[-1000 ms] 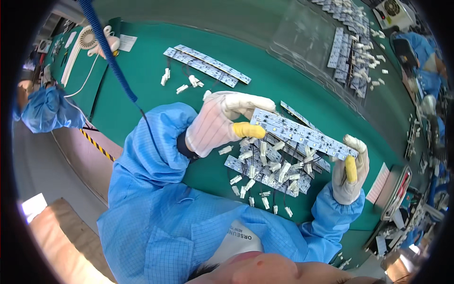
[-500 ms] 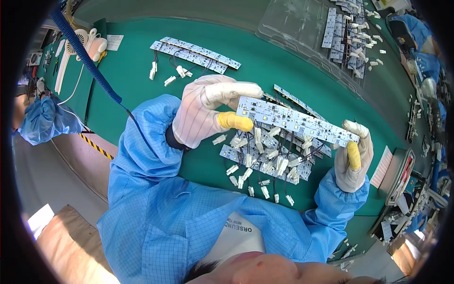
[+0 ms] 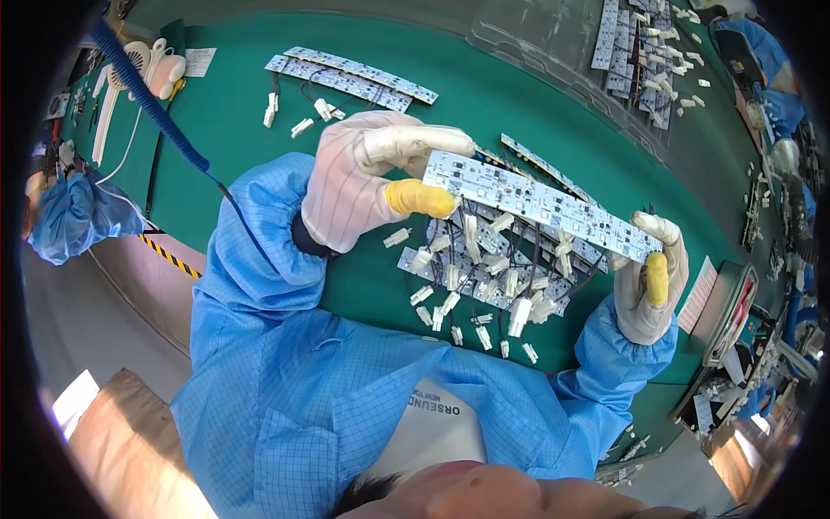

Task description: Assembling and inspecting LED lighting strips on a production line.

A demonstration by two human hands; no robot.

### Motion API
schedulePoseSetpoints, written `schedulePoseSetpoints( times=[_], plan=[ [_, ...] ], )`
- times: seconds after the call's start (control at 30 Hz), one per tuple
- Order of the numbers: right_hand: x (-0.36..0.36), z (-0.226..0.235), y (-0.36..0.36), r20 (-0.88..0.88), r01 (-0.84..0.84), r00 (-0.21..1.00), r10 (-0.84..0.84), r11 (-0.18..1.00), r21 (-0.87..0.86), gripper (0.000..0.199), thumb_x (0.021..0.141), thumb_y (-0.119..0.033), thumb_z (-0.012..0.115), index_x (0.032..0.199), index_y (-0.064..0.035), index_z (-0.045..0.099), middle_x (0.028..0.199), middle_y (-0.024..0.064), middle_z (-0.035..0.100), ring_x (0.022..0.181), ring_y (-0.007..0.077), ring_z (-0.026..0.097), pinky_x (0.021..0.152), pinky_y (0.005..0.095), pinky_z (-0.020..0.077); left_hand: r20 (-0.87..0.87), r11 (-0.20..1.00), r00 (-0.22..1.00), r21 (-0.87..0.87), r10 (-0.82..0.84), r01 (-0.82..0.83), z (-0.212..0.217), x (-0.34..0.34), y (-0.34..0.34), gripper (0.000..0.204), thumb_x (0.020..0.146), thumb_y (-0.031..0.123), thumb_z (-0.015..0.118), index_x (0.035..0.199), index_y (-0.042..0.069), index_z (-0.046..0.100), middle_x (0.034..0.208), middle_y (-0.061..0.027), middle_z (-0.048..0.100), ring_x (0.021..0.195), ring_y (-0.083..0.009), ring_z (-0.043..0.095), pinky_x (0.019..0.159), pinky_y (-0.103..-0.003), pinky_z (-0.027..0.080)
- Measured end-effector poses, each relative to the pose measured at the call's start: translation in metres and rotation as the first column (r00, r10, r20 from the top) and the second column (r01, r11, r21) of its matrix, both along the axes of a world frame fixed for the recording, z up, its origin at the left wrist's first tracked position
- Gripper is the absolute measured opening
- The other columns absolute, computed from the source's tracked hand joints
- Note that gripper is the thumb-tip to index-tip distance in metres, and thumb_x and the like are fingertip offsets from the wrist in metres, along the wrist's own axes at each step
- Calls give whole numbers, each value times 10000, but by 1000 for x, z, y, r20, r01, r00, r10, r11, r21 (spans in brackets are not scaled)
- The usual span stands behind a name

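Note:
A long white circuit board strip (image 3: 538, 204) is held up between my two gloved hands, its component side showing. My left hand (image 3: 380, 177) pinches its left end, with a yellow-covered thumb at the front and the fingers behind. At the right end, my right hand (image 3: 654, 268) grips the strip, and yellow covers a digit there too. Beneath the held strip lies a pile of similar boards (image 3: 413, 261) on the green mat. Dark wires with white plug connectors (image 3: 520, 317) spread from the pile toward me. Some of the pile is hidden behind the held strip.
Two more board strips (image 3: 346, 80) lie at the back left with connectors. A clear plastic tray (image 3: 553, 65) stands at the back, beside further boards (image 3: 618, 52). A coiled blue cord (image 3: 156, 108) hangs at left, near a small white fan (image 3: 137, 59). Another person's blue sleeve (image 3: 82, 216) shows far left.
The view has shifted slightly. The held strip has tilted a little, its right end lower, and both hands keep their grip. A connector below it has shifted.

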State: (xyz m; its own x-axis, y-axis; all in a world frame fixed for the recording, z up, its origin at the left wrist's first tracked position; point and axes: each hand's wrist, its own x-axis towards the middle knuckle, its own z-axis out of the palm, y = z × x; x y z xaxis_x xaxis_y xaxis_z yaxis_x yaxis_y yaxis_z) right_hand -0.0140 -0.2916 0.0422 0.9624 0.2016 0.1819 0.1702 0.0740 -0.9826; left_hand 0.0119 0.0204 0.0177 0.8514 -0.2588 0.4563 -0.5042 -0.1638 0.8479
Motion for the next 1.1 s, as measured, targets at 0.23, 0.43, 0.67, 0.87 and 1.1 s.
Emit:
schedulePoseSetpoints(
  times=[0.23,0.43,0.67,0.87,1.1],
  plan=[
    [-8,-5,-8,30,157,987,-156,987,-28,572,805,-366,682,1121,73,496,1012,118,576,851,179,595,702,277,491,-17,989,995,104,-99,100,0,0,9,614,740,480,659,1059,-41,602,957,-188,642,822,-219,637,704,-298,511],
    [-3,4,-7,-122,-11,992,25,993,120,521,831,-327,663,1143,48,482,971,96,573,746,140,580,671,238,470,-148,999,988,-14,-35,34,0,2,1,641,721,519,674,1031,-40,622,987,-183,636,832,-217,634,723,-304,511],
    [4,-7,-7,423,243,905,-47,873,-423,260,880,-176,565,980,64,581,930,132,576,814,201,571,712,287,456,-61,990,998,140,22,-14,5,5,6,470,577,264,811,970,40,683,754,-75,628,656,-155,589,586,-270,457],
    [-11,-5,-8,106,134,988,-109,955,-265,502,902,-384,537,1181,23,447,1017,63,499,837,102,506,669,186,381,25,1000,1000,11,0,0,3,-2,-1,489,667,453,732,996,95,680,690,-14,601,654,-142,584,611,-267,479],
    [-3,-11,-11,-10,59,998,-61,986,-158,460,880,-312,580,1180,9,446,985,42,496,791,72,504,645,159,366,26,1000,1000,-17,8,-8,5,-6,-1,489,685,508,697,990,126,677,711,-53,652,646,-171,635,651,-279,484]
  ],
)
